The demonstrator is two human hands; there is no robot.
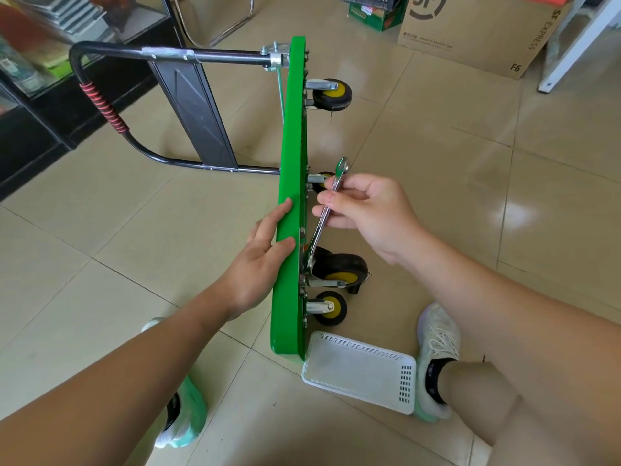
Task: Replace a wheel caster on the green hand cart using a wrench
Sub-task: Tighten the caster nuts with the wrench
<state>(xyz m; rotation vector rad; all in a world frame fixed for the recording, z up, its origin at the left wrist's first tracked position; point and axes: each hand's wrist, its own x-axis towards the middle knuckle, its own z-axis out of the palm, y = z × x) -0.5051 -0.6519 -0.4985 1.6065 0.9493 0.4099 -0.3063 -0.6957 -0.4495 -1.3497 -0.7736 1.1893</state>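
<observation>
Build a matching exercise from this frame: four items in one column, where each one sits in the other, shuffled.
Items
1. wrench
2. left hand
3. white basket
4. cardboard box

Places
A. on the floor at the near end of the green deck
B. pinched in the right hand, lower end down at a caster mount
C. at the back right of the view
D. laid flat against the deck's edge

Pairs: 1-B, 2-D, 3-A, 4-C
</observation>
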